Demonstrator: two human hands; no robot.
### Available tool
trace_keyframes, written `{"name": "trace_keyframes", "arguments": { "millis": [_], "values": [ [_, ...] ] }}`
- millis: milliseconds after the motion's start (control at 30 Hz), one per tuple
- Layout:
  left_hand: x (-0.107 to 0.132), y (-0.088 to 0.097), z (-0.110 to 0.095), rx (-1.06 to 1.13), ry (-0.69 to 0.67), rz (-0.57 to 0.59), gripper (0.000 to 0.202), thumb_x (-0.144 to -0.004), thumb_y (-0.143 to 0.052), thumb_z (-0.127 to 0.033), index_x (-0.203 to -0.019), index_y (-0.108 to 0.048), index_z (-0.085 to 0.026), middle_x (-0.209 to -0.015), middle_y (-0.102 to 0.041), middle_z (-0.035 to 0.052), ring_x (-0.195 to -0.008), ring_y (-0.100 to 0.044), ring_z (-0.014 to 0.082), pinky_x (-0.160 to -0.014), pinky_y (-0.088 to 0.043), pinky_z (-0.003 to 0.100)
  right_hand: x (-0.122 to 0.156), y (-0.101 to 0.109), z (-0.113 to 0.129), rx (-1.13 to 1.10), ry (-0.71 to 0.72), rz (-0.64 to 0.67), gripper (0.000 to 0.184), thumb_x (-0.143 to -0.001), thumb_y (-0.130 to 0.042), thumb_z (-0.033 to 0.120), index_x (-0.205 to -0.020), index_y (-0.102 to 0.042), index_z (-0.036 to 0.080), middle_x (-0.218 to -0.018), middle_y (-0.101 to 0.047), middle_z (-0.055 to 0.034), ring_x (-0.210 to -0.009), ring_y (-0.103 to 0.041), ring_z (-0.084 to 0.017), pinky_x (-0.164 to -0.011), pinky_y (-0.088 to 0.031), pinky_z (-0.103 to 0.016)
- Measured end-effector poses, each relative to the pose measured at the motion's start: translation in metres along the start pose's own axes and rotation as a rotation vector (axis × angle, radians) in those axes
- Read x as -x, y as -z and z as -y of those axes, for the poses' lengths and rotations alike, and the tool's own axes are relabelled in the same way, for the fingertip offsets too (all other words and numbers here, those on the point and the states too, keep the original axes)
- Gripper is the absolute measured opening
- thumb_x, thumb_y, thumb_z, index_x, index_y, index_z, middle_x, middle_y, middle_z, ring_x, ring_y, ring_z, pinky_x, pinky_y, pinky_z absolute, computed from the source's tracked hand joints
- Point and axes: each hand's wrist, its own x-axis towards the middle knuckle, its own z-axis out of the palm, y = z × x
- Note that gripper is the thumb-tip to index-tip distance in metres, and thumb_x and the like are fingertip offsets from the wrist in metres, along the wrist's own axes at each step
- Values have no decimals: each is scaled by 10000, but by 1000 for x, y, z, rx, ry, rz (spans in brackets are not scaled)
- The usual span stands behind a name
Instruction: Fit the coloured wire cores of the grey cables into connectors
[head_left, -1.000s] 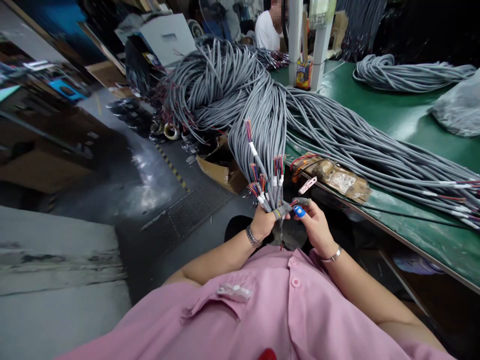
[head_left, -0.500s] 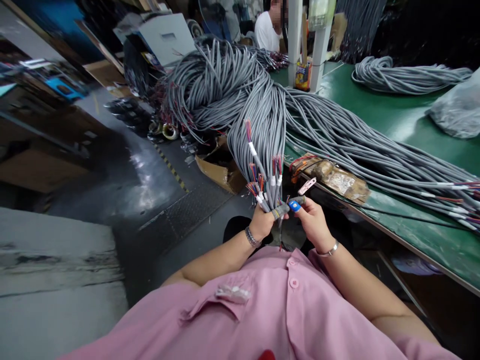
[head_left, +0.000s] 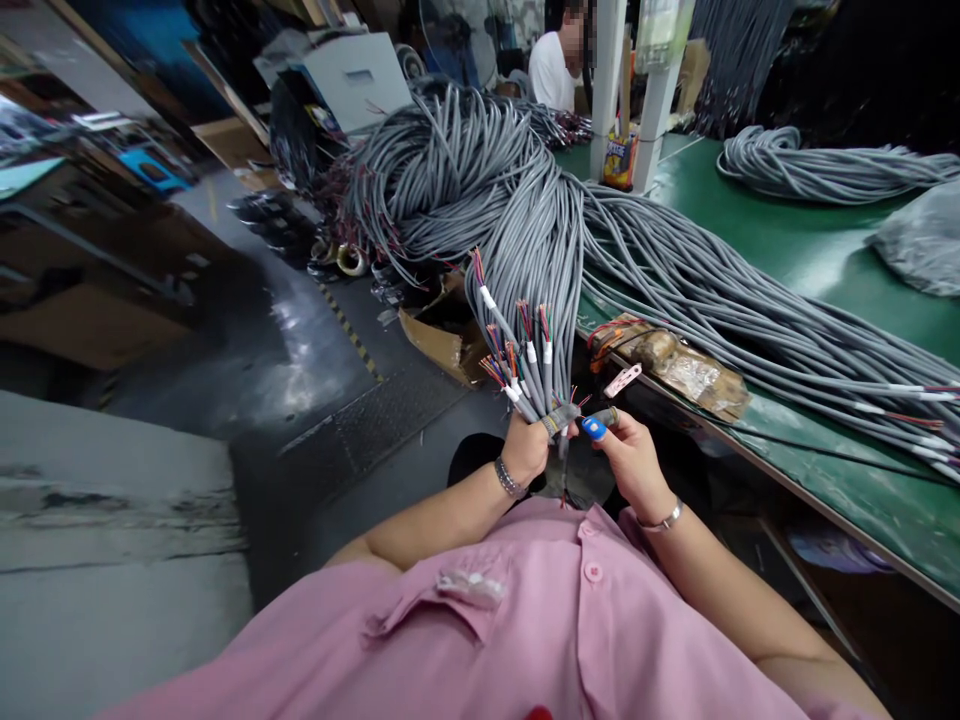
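Note:
My left hand (head_left: 527,447) is closed around several grey cables (head_left: 534,385), just in front of my body. White bands and fanned-out coloured wire ends (head_left: 510,360) show above the grip. Grey wrapping with a yellow edge covers a finger of this hand. Just to its right, my right hand (head_left: 634,458) has thumb and forefinger brought close together beside one cable's thin bare-ended wires (head_left: 577,398). A blue cover (head_left: 594,429) sits on that thumb, and grey wrapping on the forefinger. Whatever lies in this pinch is too small to make out.
A large heap of grey cables (head_left: 450,160) spills over the green table (head_left: 787,240). At the table's edge lie a taped brown block (head_left: 682,370) and a pink clip-like piece (head_left: 623,380). A cardboard box (head_left: 439,340) stands below. One person (head_left: 553,70) sits behind.
My right hand has drawn slightly away from my left, and the thin wires between them show more clearly. The held cable ends have spread and tilted a little left.

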Motion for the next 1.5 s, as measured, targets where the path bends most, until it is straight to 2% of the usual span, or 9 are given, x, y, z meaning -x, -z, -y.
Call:
{"name": "trace_keyframes", "arguments": {
  "millis": [200, 333, 500, 600, 767, 1067, 1267, 1333, 1500],
  "values": [
    [1, -1, 1, -35, 13, -4, 242, -684, -734, -329, -562, -636, -144, -508, -600, 13, -474, -538, 113, -504, -444, 246, 2, 3, 1, -13, -27, 14, 183, -737, -740, 371, -735, -659, 208, -667, -610, 17, -614, -510, -121, -603, -438, -257],
    [1, 0, 0, -44, 22, 11, 229, -685, -733, -310, -573, -623, -143, -516, -593, 6, -479, -534, 103, -502, -440, 233, -1, 4, 1, -34, -64, -39, 227, -742, -726, 395, -870, -680, 213, -781, -637, 9, -631, -507, -110, -589, -431, -241],
    [1, 2, 5, -37, 20, -6, 211, -670, -744, -294, -586, -631, -137, -532, -607, 10, -493, -553, 106, -514, -453, 231, -5, 2, 4, -82, -84, -3, 297, -745, -720, 404, -976, -686, 220, -914, -665, -16, -699, -543, -120, -614, -451, -243],
    [1, 3, 8, -66, 35, -24, 217, -661, -753, -310, -601, -641, -134, -546, -621, 14, -498, -562, 111, -515, -461, 234, -6, -3, 9, -106, -83, 15, 286, -727, -737, 393, -946, -682, 216, -862, -677, -16, -706, -571, -131, -606, -453, -247],
    [2, 2, 11, -72, 43, -23, 215, -660, -756, -330, -661, -654, -141, -557, -629, 6, -488, -566, 115, -512, -468, 240, -8, -10, 14, -86, -63, -27, 217, -707, -748, 387, -767, -647, 204, -641, -645, 10, -580, -559, -130, -571, -455, -269],
    [1, 0, 7, -71, 11, -25, 242, -688, -734, -340, -588, -633, -144, -554, -619, 15, -486, -553, 114, -511, -464, 245, -5, -8, 3, -88, -67, -65, 174, -756, -713, 371, -793, -663, 209, -673, -655, 12, -593, -547, -124, -589, -425, -261],
    [1, 2, 4, -58, 5, -8, 231, -689, -735, -306, -571, -621, -143, -526, -596, 5, -487, -541, 105, -508, -444, 236, -4, -2, -8, -170, -122, -61, 200, -723, -745, 365, -769, -654, 193, -654, -584, 35, -572, -479, -95, -593, -417, -246],
    [1, 3, 3, -51, 27, 6, 229, -678, -745, -304, -572, -621, -142, -517, -590, 1, -480, -536, 103, -496, -434, 233, -4, 4, -11, -267, -146, -32, 220, -743, -727, 396, -795, -653, 196, -666, -570, 34, -579, -485, -94, -613, -441, -249],
    [0, 6, 4, -31, 95, 88, 229, -643, -772, -310, -599, -632, -134, -526, -598, 8, -467, -537, 105, -463, -416, 229, -16, 23, -12, -426, -243, -56, 437, -781, -588, 630, -871, -661, 208, -778, -629, -15, -601, -535, -115, -601, -494, -265]
  ]
}}
